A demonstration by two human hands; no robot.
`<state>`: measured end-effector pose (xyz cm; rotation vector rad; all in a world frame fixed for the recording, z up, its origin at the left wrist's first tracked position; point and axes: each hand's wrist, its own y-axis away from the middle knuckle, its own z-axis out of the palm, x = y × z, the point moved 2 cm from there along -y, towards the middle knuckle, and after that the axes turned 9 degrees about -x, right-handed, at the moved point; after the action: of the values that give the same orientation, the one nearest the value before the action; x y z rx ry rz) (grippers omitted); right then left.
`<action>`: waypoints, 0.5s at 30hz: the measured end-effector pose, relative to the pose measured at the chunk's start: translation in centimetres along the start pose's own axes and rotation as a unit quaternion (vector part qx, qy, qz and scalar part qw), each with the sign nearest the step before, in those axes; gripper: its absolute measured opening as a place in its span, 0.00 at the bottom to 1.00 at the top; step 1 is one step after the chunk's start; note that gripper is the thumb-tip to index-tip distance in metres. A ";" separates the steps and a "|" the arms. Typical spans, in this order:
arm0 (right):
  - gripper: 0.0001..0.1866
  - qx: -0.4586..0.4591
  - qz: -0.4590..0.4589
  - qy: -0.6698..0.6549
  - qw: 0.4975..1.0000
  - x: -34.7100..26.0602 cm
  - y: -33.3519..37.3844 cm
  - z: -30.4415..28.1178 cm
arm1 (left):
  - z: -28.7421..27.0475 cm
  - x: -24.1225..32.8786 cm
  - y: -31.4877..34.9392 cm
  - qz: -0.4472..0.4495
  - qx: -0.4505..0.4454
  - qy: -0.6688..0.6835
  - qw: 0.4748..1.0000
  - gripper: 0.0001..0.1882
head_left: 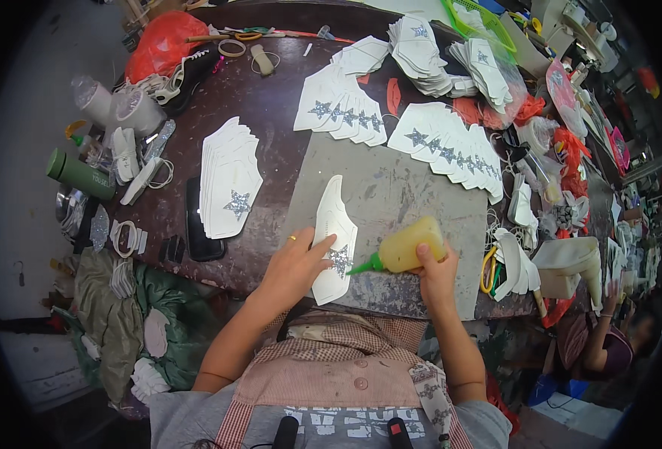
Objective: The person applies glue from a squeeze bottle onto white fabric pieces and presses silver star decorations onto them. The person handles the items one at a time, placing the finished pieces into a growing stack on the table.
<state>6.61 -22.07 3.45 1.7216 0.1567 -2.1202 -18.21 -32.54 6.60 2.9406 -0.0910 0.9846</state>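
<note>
Left hand [290, 266] had fingers spread, pressing down a white, curved flat piece with a silver glitter star [346, 236], which lay on the grey rectangular board [391, 176] by the dark brown bench's [275, 90] front edge. Right hand [437, 275] had fingers closed around a yellow translucent squeeze bottle [407, 245], green nozzle [368, 263] tip at the star; contact unclear. Stack of similar white pieces [228, 176] lay toward bench's left edge.
</note>
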 end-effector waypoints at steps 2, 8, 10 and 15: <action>0.23 0.005 -0.003 -0.005 1.000 0.0 0.3 0.2 | -0.1 0.0 -0.1 -0.002 -0.005 -0.005 1.000 0.25; 0.24 0.017 -0.035 0.000 0.999 0.3 0.8 -0.1 | -0.4 0.5 -0.2 -0.025 -0.023 0.004 0.999 0.22; 0.24 0.005 -0.043 0.053 0.998 0.7 2.4 -0.4 | -0.3 0.3 -0.1 -0.029 -0.012 0.042 0.999 0.19; 0.25 0.016 -0.013 -0.100 0.995 0.9 5.8 0.6 | 0.6 -0.7 1.4 -0.093 0.146 0.262 0.949 0.09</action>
<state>8.13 -27.82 3.63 1.5208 0.0893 -2.3098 -18.53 -33.92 5.73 2.7273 0.3717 1.8315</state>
